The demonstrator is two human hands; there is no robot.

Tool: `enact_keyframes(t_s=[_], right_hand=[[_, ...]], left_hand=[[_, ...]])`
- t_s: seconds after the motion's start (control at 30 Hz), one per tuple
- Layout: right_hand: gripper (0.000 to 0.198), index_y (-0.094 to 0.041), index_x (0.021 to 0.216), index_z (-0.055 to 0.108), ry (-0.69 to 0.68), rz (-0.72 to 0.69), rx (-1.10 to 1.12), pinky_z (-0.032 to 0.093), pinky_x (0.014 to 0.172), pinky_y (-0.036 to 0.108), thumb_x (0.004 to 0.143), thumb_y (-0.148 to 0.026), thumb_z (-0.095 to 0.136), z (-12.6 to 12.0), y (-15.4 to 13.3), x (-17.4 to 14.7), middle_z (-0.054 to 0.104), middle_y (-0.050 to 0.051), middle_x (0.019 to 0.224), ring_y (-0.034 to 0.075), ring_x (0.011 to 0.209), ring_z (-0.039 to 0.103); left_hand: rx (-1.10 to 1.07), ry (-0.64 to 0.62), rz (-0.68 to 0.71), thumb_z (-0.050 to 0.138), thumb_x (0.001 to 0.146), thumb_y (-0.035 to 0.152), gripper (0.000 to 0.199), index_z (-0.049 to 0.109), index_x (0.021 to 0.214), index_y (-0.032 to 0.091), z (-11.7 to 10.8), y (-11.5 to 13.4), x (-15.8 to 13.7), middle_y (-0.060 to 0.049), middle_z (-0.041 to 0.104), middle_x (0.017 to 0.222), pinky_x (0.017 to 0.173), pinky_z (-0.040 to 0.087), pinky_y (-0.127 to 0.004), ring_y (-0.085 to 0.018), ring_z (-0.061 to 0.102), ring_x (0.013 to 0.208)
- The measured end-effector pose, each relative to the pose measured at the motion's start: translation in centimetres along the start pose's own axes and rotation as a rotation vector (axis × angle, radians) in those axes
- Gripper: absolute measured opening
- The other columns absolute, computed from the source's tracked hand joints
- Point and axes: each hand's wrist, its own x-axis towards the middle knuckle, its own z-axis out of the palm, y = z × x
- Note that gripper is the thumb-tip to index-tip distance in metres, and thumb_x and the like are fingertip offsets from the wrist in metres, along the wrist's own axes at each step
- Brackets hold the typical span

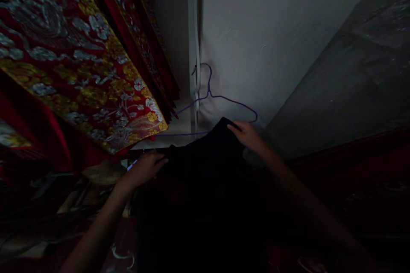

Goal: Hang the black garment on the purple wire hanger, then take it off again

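A black garment [205, 187] hangs down in front of me, its exact kind lost in the dark. My left hand [147, 165] is closed on its upper left corner. At the upper right corner, my right hand [246, 135] pinches the cloth between thumb and fingers, holding that side higher. Behind the garment's top edge is a purple wire hanger [232, 100], hooked beside a pale vertical strip on the wall. Part of the hanger's lower bar is hidden by the black cloth.
Red cloth embroidered in gold and silver [105, 76] hangs at the upper left, overlapping the hanger's left end. A pale wall [272, 21] stands behind. Dim clutter with a tan object [104, 172] lies at the lower left. A grey sheet-like surface [358, 59] slants at the right.
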Motion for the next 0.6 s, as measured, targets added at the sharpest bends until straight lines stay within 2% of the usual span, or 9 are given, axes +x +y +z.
enact_keyframes(t_s=[0.13, 0.23, 0.33, 0.43, 0.53, 0.6], right_hand=[[0.037, -0.02, 0.077, 0.07, 0.096, 0.03, -0.112, 0.042, 0.057, 0.03, 0.089, -0.052, 0.056, -4.0, -0.6, -1.2, 0.068, 0.004, 0.068, 0.021, 0.063, 0.061], [0.035, -0.02, 0.081, 0.074, 0.153, 0.05, -0.192, 0.044, 0.059, 0.032, 0.089, -0.05, 0.057, -6.0, -1.0, -1.5, 0.071, 0.005, 0.07, 0.023, 0.064, 0.063], [0.035, -0.02, 0.081, 0.074, 0.161, 0.03, -0.207, 0.045, 0.061, 0.033, 0.089, -0.05, 0.058, -6.8, -1.4, -1.5, 0.072, 0.006, 0.072, 0.023, 0.065, 0.064], [0.037, -0.019, 0.079, 0.073, 0.049, 0.013, -0.103, 0.046, 0.059, 0.031, 0.089, -0.051, 0.058, -6.1, -1.8, -1.8, 0.071, 0.004, 0.072, 0.022, 0.066, 0.064], [0.04, -0.018, 0.079, 0.073, -0.049, 0.015, 0.007, 0.048, 0.057, 0.03, 0.091, -0.052, 0.055, -4.7, -2.0, -2.6, 0.07, 0.003, 0.071, 0.021, 0.065, 0.064], [0.038, -0.018, 0.086, 0.075, 0.013, 0.0, 0.021, 0.052, 0.062, 0.032, 0.091, -0.05, 0.055, -4.3, -1.9, -3.2, 0.072, 0.005, 0.078, 0.022, 0.071, 0.066]], left_hand=[[0.055, 0.094, 0.174, 0.084, 0.07, 0.031, 0.011, 0.074, 0.07, 0.027, 0.1, 2.7, 2.3, -0.006, 0.07, 0.075, 0.086, 0.045, -0.035, -0.028, 0.062, 0.081], [0.128, 0.161, 0.296, 0.077, 0.078, 0.032, 0.005, 0.075, 0.077, 0.027, -0.1, 4.8, 3.7, -0.009, 0.075, 0.095, 0.103, 0.04, -0.043, -0.032, 0.06, 0.103], [0.237, 0.175, 0.394, 0.068, 0.086, 0.034, 0.011, 0.072, 0.082, 0.025, -0.1, 7.1, 4.4, -0.011, 0.07, 0.126, 0.113, 0.034, -0.051, -0.034, 0.049, 0.127], [0.22, 0.141, 0.477, 0.06, 0.092, 0.034, 0.015, 0.068, 0.087, 0.023, 0.5, 9.3, 5.3, -0.011, 0.061, 0.141, 0.114, 0.034, -0.051, -0.033, 0.048, 0.133], [0.101, 0.128, 0.497, 0.059, 0.092, 0.032, 0.012, 0.066, 0.096, 0.022, 1.2, 10.5, 6.5, -0.011, 0.068, 0.126, 0.109, 0.041, -0.044, -0.029, 0.061, 0.119], [0.018, 0.169, 0.467, 0.063, 0.089, 0.031, 0.014, 0.066, 0.098, 0.021, 1.5, 10.7, 7.3, -0.008, 0.071, 0.108, 0.103, 0.046, -0.038, -0.026, 0.066, 0.106]])
